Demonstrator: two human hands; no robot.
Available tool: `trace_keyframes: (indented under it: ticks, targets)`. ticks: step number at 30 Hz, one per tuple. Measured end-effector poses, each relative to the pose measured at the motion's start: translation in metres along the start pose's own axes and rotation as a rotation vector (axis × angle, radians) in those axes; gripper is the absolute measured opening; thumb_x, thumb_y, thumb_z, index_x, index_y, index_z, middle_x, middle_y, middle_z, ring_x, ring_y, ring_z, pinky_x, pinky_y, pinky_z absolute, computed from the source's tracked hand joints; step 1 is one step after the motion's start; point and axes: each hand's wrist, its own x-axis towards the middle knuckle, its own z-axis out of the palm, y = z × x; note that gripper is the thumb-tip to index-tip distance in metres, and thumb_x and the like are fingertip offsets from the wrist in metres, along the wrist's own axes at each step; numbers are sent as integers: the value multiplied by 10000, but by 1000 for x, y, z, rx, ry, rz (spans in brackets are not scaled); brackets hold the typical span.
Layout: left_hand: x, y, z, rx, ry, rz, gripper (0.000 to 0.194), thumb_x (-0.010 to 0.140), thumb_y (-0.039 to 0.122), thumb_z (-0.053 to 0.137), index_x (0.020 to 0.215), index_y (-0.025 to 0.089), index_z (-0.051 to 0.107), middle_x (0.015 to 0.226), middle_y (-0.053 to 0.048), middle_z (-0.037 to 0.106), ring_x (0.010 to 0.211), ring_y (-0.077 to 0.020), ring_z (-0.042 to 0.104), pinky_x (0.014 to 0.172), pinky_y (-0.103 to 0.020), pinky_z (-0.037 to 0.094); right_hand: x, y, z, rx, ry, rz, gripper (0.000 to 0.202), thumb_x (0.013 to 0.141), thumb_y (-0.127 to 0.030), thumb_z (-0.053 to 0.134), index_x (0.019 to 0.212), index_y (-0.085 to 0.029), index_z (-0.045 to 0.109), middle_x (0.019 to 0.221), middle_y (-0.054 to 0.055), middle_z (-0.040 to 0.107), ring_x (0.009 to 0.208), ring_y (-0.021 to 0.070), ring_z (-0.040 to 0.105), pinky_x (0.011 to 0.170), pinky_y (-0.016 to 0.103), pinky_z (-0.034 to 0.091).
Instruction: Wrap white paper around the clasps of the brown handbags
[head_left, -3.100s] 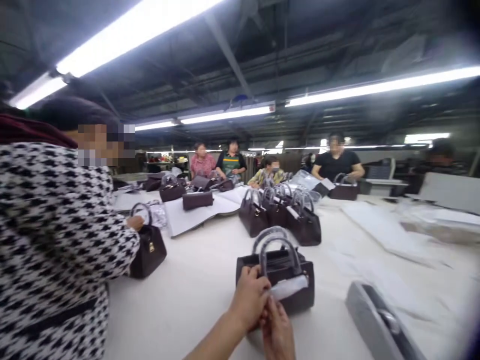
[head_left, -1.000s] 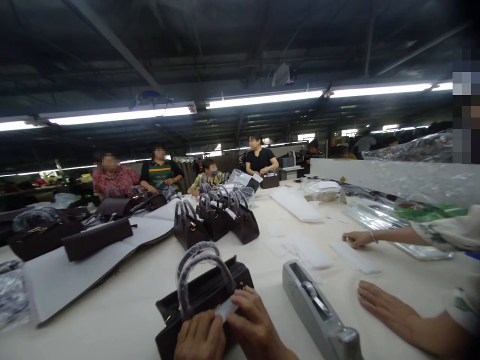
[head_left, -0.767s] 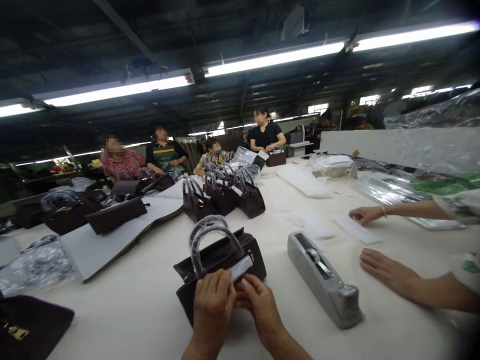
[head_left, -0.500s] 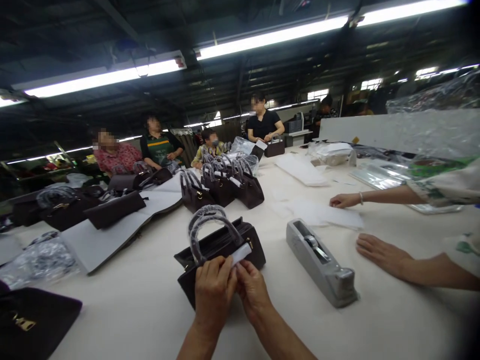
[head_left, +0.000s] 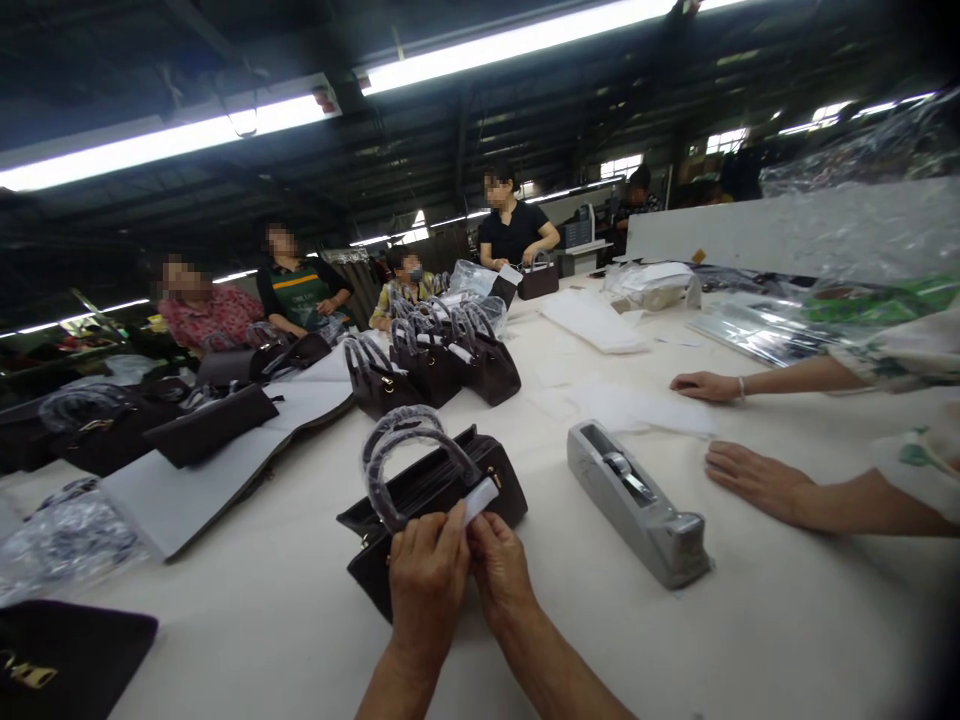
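A dark brown handbag (head_left: 499, 465) stands in front of me, its two handles (head_left: 373, 470) wrapped in clear plastic. Against its near side, a strip of white wrapping (head_left: 481, 497) lies near the gold hardware. My left hand (head_left: 429, 565) is closed on the left end of this white wrapping, fingers bent against the bag. Close beside it, my right hand (head_left: 498, 562) pinches the wrapping's lower edge between thumb and fingers. Both hands touch the bag's near face, and the fingertips partly hide what they grip.
A grey tape dispenser (head_left: 637, 505) stands right of the bag. A co-worker's hands (head_left: 757, 485) rest on the table near white sheets (head_left: 645, 410). Several wrapped handbags (head_left: 431, 365) stand behind, and another dark bag (head_left: 82, 655) lies at the lower left. People stand across the table.
The view has shifted slightly, so most things sit a little higher and further left. My hands keep their hold on the white wrapping. The co-worker's far hand has moved off the white sheets.
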Motion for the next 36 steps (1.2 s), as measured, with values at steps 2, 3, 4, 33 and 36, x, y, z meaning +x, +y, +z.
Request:
trace_keyframes:
  ticks: [2,3,4,33,36]
  targets:
    - [0,0,0,21,-10,41,276,809,167,503,1079,186,555,817,-61,567,734,-179,494,623,-309,345,3,0,0,-9,25,-1,325,546,-363,742,627,-156,505,457,-74,485,410,47,420,413,157,338]
    - [0,-1,0,33,-8,67,277,808,161,503,1078,194,558,815,-60,564,724,-176,489,619,-308,345,5,0,1,-14,34,0,329,545,-361,739,602,-159,486,439,-79,469,393,45,404,397,155,319]
    - [-1,-1,0,44,-3,95,278,807,157,505,1077,197,560,815,-61,562,716,-174,484,619,-308,347,6,0,1,-19,41,0,334,542,-360,738,587,-161,473,433,-77,469,387,47,402,391,156,312]
    - [29,0,-24,-13,-384,-205,157,845,260,448,914,191,571,832,-38,571,771,-174,557,688,-289,432,12,6,-11,-313,-22,-212,328,700,-466,621,721,-142,571,522,-16,557,489,101,498,519,214,406]
    - [43,8,-30,91,-512,-244,161,834,291,461,911,206,575,831,-34,578,753,-192,564,623,-291,424,13,6,-11,-296,-33,-211,325,699,-463,621,732,-143,574,548,-15,562,496,98,497,522,216,411]
